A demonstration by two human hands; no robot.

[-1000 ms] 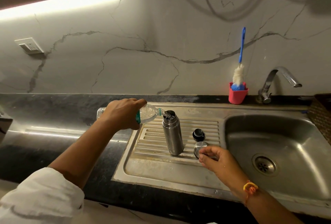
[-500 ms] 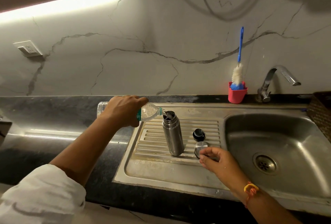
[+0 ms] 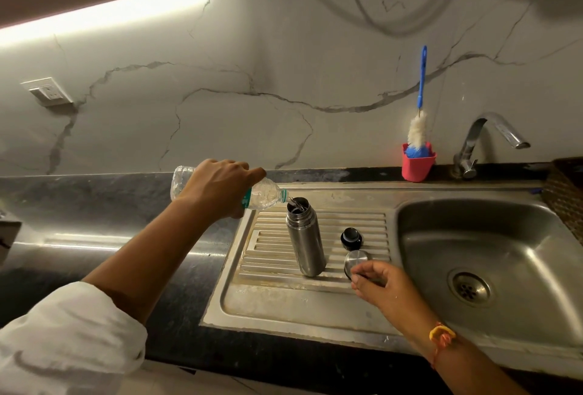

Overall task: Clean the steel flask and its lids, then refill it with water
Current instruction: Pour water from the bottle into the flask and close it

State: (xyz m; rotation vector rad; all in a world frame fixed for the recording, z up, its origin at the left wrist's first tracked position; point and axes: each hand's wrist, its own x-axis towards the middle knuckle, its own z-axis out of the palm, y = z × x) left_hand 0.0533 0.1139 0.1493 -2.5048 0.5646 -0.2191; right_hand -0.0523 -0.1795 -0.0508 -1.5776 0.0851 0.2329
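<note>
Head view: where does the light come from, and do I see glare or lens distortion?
Head view: a bright strip light under the cabinet is overexposed; it leaves a glare streak on the dark stone counter; the wide lens makes the standing steel flask seem to lean; nothing looks blurred.

The tall steel flask (image 3: 306, 243) stands on the ribbed draining board (image 3: 277, 300), right of the left fingers (image 3: 249, 173) and their clear plastic bottle (image 3: 265, 196); the round steel lid (image 3: 356, 259) meets the right fingers (image 3: 370, 267), the small black lid (image 3: 350, 238) just behind.
</note>
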